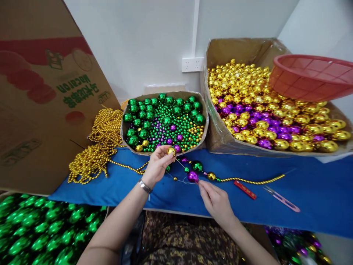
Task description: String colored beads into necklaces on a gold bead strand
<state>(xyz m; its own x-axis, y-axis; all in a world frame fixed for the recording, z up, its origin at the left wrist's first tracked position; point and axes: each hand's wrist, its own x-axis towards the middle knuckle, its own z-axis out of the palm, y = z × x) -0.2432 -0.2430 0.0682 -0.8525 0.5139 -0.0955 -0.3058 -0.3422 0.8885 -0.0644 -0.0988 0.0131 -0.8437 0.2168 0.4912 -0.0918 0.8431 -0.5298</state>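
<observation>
My left hand (158, 163) pinches a shiny gold bead (171, 151) between thumb and fingertips, in front of the box of green beads. From that bead a thin cord (180, 163) runs down to a small green bead (186, 169) and a large purple bead (192, 176). My right hand (216, 201) is closed, its fingertips pinching the purple bead's lower right edge. Behind it, a bead strand with a large green bead (197, 165) and a brown-gold bead (211, 176) continues into a string of small gold beads (252, 180) on the blue cloth.
A small carton (205, 138) holds green, purple and gold beads. To its right, a larger carton (217, 141) of gold and purple beads carries a red basket (311, 79). Gold bead strings (89, 162) lie left. A red piece (245, 190) and pink-handled snips (284, 200) lie right.
</observation>
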